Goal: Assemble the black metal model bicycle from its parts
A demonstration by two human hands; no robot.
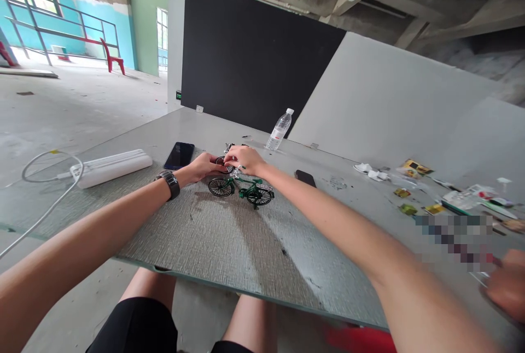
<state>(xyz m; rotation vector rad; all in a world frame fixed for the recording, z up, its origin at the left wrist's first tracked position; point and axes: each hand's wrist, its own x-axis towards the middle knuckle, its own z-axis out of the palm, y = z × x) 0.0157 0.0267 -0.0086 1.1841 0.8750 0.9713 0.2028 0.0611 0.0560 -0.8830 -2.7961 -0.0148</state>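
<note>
A green toy bicycle (241, 189) stands upright on the grey table, nearer the front edge than both hands. Just behind it is a second, dark toy bicycle (225, 165), mostly covered by the hands. My left hand (205, 166), with a dark watch on its wrist, pinches the second bicycle at its wheel from the left. My right hand (245, 158) reaches over the same bicycle from the right, its fingers closed on the upper part near the wheel. The exact part under the right fingers is hidden.
A phone (179, 155) and a white power strip (115, 168) with a cable lie left. A clear bottle (280, 129) stands behind the hands. Another phone (305, 178) lies right. Packets and wrappers (414, 169) are scattered far right, near another person's hand (508, 284).
</note>
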